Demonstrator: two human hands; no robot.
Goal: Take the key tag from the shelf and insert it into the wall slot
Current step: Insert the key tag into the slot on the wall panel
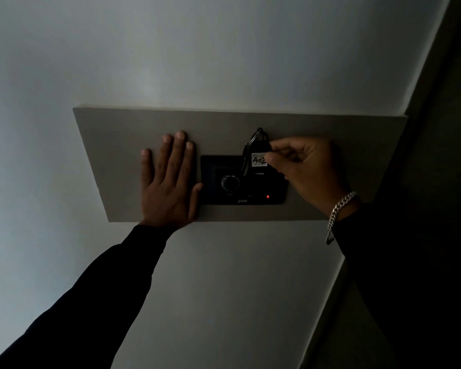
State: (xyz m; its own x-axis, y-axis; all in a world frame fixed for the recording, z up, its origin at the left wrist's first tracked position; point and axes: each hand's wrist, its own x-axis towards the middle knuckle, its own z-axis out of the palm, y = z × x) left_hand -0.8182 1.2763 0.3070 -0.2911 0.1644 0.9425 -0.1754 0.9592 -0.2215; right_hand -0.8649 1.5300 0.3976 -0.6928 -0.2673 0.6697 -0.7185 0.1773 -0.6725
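Observation:
A dark key tag (258,159) with a white label reading 402 and a metal ring on top stands upright over the right part of a black wall unit (213,193). My right hand (304,169) pinches the tag's right edge between thumb and fingers. The slot itself is hidden behind the tag, so I cannot tell how deep the tag sits. My left hand (168,182) lies flat, fingers spread, on the beige wall panel (104,145) just left of the black unit, holding nothing.
The black unit carries a round dial (230,183) and a small red light (267,196). The panel is fixed to a pale wall (224,62). A dark wall edge (437,129) runs down the right side. The room is dim.

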